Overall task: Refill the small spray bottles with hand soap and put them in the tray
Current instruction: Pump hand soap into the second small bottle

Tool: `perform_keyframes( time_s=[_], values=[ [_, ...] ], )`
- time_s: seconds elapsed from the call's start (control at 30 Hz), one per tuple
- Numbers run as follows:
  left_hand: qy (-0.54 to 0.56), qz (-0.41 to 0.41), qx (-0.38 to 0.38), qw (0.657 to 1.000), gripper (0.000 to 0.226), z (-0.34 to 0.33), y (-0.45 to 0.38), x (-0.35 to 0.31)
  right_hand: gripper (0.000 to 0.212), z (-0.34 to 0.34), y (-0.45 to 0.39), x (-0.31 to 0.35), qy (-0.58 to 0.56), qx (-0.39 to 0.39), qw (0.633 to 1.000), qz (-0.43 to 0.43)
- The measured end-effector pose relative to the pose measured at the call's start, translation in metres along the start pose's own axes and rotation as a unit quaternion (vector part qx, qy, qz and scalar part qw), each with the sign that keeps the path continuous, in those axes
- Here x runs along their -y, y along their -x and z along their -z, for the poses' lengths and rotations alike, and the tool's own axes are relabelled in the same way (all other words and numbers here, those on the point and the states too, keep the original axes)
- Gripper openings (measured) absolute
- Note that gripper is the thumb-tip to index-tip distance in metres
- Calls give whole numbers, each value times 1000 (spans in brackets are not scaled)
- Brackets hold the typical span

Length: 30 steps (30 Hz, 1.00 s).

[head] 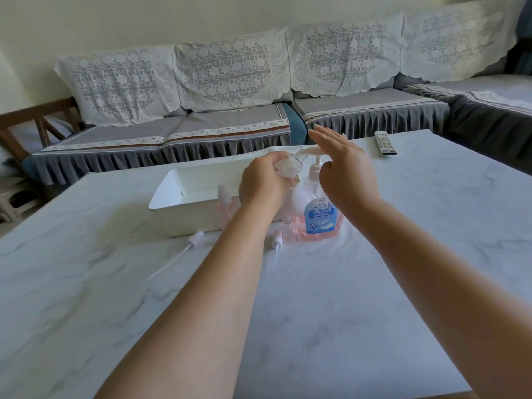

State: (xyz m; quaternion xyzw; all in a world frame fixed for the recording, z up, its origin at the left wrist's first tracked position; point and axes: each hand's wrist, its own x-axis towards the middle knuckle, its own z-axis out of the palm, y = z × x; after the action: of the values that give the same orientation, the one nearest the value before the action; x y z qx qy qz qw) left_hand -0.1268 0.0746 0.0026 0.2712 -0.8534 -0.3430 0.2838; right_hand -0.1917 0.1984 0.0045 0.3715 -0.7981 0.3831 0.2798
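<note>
Because the small clear bottle point(285, 167) is light, thin-walled and probably slick with soap, it looks best taken around its body, as the left hand point(263, 185) does now, fingers curled round it, holding its mouth up under the spout of the soap pump point(312, 153). Flat and straight-fingered, the right hand point(342, 162) lies on the pump head, gripping nothing. Below stands the pink hand soap bottle point(319, 214), just in front of the white tray point(172, 194). Another small pink bottle point(224, 207) stands against the tray; two loose spray tops point(195, 236) lie on the marble table point(374, 283)
</note>
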Motion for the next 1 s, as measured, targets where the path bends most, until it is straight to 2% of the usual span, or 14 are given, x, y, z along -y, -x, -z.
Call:
perform_keyframes(
  time_s=[0.23, 0.37, 0.47, 0.77, 0.87, 1.0],
  values=[
    [2, -17, 0, 1000, 52, 0, 2, 1, 59, -14, 10, -6, 11, -9, 1000, 2],
    [-2, -9, 7, 1000, 47, -3, 6, 5, 64, -24, 18, -12, 16, -25, 999, 12],
    [-2, 1, 16, 1000, 53, -7, 10, 8, 68, -31, 21, -17, 21, -24, 999, 11],
    [16, 4, -3, 1000, 53, -3, 2, 2, 71, -9, 7, -7, 8, 18, 1000, -5],
    [18, 7, -3, 1000, 52, -3, 0, 1, 73, -4, 4, -8, 5, 7, 1000, -10],
    [9, -4, -1, 1000, 53, -3, 0, 2, 65, -8, 8, -9, 0, -6, 1000, 9]
  ],
)
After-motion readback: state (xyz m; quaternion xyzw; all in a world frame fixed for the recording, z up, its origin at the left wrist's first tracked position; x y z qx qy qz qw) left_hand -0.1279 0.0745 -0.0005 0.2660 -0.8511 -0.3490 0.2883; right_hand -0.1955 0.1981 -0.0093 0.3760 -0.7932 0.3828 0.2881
